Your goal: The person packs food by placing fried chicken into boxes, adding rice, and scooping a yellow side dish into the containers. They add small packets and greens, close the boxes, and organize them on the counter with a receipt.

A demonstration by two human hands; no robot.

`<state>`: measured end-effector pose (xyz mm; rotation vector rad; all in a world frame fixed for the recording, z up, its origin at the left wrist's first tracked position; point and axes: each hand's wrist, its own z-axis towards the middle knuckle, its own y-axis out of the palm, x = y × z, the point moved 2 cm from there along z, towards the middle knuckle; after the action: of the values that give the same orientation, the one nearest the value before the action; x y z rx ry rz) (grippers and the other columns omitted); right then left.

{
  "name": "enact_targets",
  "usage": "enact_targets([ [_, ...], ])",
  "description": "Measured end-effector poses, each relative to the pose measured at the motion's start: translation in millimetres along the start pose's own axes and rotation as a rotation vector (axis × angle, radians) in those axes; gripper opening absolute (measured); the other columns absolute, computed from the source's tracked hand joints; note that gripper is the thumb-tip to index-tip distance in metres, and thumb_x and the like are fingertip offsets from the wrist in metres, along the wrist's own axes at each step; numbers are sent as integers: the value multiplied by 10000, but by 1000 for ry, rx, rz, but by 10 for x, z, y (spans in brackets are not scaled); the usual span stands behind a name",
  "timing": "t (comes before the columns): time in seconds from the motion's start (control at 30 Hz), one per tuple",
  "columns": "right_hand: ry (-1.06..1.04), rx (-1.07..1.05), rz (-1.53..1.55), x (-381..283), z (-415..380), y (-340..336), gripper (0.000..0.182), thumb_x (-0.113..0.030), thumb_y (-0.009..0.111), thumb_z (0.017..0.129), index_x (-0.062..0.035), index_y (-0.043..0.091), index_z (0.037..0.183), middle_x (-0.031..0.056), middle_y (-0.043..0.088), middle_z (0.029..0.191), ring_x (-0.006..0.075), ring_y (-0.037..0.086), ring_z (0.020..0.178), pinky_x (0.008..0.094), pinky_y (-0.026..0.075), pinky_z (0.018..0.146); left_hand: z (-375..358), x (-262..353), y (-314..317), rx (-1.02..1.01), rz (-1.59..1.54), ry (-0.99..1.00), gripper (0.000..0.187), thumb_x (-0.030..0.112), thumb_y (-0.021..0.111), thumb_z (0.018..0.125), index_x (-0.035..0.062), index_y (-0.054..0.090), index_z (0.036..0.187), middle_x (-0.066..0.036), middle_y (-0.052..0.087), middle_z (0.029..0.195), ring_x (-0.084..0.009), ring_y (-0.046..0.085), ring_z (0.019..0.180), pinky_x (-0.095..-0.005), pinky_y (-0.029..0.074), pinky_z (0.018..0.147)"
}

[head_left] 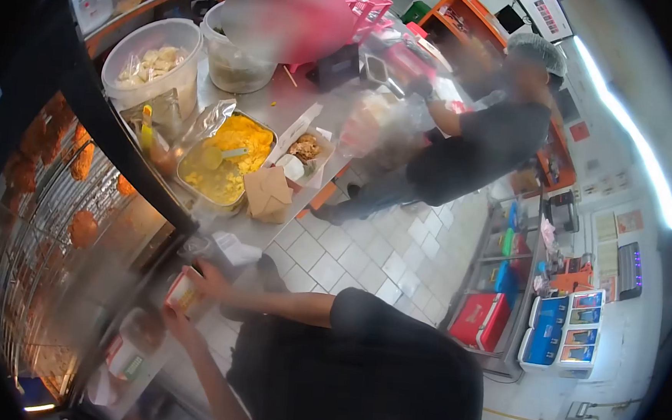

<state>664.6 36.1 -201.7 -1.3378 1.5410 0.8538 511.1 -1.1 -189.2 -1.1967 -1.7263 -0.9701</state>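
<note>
My right hand [207,281] and my left hand [178,320] are both closed around a small white-and-red food carton [182,294] with some yellow on it. The right one grips its upper side and the left one its lower side. What is inside the carton I cannot make out. Just below, on the counter, a clear plastic container [142,329] sits near my left hand. Crumpled white paper [235,248] lies just above my right hand. Farther up are a brown paper box [268,194] and an open white carton [325,163] with browned food in it.
A metal tray [238,202] of yellow food with a ladle stands on the counter beside a large white bucket [116,73]. On the left is a lit rotisserie [48,254] with browned meat. A co-worker in a hairnet [502,143] stands at the far counter. A red cooler [477,320] sits on shelving.
</note>
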Motion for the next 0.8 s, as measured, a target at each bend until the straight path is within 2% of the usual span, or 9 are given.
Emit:
enact_targets([
  [0.1,-95,19,24,17,-23,-1,664,-589,511,926,35,516,1154,232,601,1029,283,632,818,360,552,574,-53,12,-39,-35,86,-12,399,286,598,981,9,445,1224,-107,536,1237,-190,541,1131,-356,454,952],
  [0.2,-78,-33,58,-24,-18,34,624,-576,487,945,15,490,1147,217,585,1000,269,622,838,343,549,547,-1,-57,-116,16,-17,33,382,276,645,953,-1,495,1169,-92,583,1135,-190,567,1072,-349,453,946],
  [0.27,-6,-67,124,-29,-44,48,584,-558,478,960,3,482,1125,199,583,963,255,614,850,336,538,547,-39,193,-62,100,441,208,344,252,706,911,-3,554,1084,-63,614,984,-176,587,954,-321,464,884],
  [0.4,-38,-30,220,156,-7,35,458,-492,450,1001,-42,447,1084,158,579,920,182,592,854,313,506,536,71,234,-97,33,371,132,310,219,755,867,-11,592,995,-55,599,839,-173,567,818,-295,461,795],
  [0.47,-79,17,169,142,-18,67,421,-473,443,1010,-57,436,1074,145,579,907,158,588,826,304,496,526,-25,513,31,19,796,557,317,219,763,857,-17,593,984,-73,581,869,-180,537,782,-288,447,744],
  [0.57,-68,-43,268,-9,-69,-9,449,-483,468,1000,-44,431,1086,153,581,913,174,592,826,340,513,616,-106,650,104,53,712,451,336,243,770,848,-22,598,961,-82,571,911,-199,538,798,-309,448,762],
  [0.67,76,-63,331,-303,-142,-4,516,-500,512,977,-8,423,1103,189,574,938,232,587,921,376,481,787,210,100,-181,226,743,421,384,279,754,867,-26,570,1009,-59,572,949,-185,566,854,-308,463,793],
  [0.73,17,-53,268,-106,-25,85,522,-500,524,970,-1,437,1095,191,574,946,236,594,911,370,490,772,222,57,-270,312,697,367,382,280,745,878,-18,557,1027,-50,574,941,-171,575,863,-296,469,797],
  [0.8,-50,-45,203,46,91,138,529,-501,536,963,6,450,1088,194,575,954,241,600,902,364,499,758,230,17,-206,56,60,1,318,265,706,912,24,531,1022,-39,586,943,-137,589,866,-269,485,785],
])
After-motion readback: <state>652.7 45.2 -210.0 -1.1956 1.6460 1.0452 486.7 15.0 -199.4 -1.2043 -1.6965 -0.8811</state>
